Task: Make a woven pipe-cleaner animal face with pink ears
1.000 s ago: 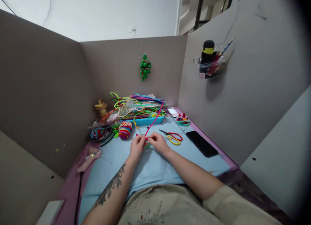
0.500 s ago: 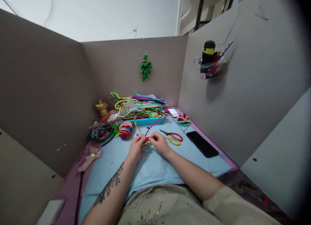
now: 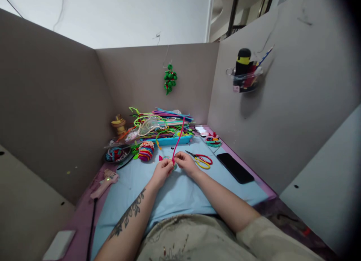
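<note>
A bright pink pipe cleaner (image 3: 178, 138) rises from between my fingers and leans slightly right at its top. My left hand (image 3: 163, 172) pinches its lower end. Close beside it, my right hand (image 3: 184, 163) is closed on the same pipe cleaner, thumb and finger together. A bit of pale green shows under the fingertips, mostly hidden, so its shape is unclear. Scissors (image 3: 201, 160) with red and yellow handles lie just right of my right hand. A striped multicoloured bundle (image 3: 146, 151) sits beyond my left hand.
A blue tray (image 3: 169, 141) heaped with colourful pipe cleaners (image 3: 158, 123) stands at the back. On the right lies a black phone (image 3: 235, 167); on the left, a pink glue gun (image 3: 104, 185) and a dark bowl (image 3: 126, 157). Grey panels (image 3: 158, 80) surround the table.
The pink pipe cleaner has swung from leaning far right to nearly upright. My hands have shifted slightly, both still pinching it.
</note>
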A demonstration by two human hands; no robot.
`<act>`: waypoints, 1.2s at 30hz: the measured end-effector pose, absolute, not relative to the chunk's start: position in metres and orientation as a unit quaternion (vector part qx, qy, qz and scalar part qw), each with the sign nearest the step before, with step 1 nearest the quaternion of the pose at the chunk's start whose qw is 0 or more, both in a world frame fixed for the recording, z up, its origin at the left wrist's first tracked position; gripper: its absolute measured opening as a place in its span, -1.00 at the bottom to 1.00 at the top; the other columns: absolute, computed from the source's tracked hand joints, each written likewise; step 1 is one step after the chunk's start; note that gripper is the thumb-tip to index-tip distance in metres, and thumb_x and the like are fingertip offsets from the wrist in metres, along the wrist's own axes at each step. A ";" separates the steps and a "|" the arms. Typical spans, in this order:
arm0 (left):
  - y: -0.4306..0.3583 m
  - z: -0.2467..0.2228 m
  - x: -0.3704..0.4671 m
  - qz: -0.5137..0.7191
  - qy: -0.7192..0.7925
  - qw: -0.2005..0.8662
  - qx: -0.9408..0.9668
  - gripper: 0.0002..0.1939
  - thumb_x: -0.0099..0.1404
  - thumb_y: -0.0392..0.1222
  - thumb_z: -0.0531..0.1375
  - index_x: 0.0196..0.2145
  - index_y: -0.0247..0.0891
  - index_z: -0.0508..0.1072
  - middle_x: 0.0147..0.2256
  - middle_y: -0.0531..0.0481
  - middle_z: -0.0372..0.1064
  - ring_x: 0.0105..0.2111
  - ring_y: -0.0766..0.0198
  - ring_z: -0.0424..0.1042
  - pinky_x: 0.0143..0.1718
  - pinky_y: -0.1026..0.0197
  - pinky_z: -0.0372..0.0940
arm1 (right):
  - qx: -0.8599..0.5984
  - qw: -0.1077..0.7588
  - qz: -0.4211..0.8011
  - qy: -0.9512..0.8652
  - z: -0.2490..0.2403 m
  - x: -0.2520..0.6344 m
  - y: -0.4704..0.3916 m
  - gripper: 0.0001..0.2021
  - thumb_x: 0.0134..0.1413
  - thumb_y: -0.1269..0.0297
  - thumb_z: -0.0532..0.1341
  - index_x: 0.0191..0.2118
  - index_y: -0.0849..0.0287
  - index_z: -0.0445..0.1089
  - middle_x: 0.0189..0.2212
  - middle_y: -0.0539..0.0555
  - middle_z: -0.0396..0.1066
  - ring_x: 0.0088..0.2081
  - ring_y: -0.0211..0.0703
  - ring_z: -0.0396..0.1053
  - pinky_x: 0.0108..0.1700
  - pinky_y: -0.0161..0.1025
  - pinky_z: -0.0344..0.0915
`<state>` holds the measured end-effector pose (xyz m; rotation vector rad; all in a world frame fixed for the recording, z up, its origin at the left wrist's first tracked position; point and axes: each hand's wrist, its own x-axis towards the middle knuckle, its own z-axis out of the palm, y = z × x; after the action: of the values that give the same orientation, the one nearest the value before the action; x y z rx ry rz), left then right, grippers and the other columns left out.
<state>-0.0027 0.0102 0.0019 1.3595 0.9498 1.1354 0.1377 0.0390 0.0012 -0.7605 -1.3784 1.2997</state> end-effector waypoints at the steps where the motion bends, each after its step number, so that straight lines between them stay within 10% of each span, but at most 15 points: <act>1: 0.009 0.003 -0.002 0.471 0.399 0.537 0.574 -0.70 0.13 -0.03 0.15 -0.56 -0.28 0.21 -0.68 0.15 0.07 -0.72 0.49 -0.02 -0.72 0.37 -0.18 | -0.312 0.516 0.565 -0.563 0.001 0.138 0.040 -0.74 -0.17 0.14 0.28 -0.40 0.22 0.32 -0.65 -0.13 0.18 -0.67 -0.43 0.00 -0.62 -0.40 -0.08; 36: 0.011 0.004 -0.006 0.457 0.403 0.540 0.580 -0.69 0.06 0.02 0.22 -0.54 -0.30 0.35 -0.73 0.18 0.03 -0.74 0.49 -0.04 -0.70 0.36 -0.18 | -0.265 0.488 0.609 -0.567 0.001 0.142 0.038 -0.77 -0.22 0.20 0.32 -0.45 0.22 0.34 -0.59 -0.07 0.27 -0.58 -0.38 0.12 -0.51 -0.37 0.02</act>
<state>-0.0058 0.0109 0.0041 1.3789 0.9580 1.0870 0.1418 0.0379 0.0010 -0.6449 -1.3777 1.4795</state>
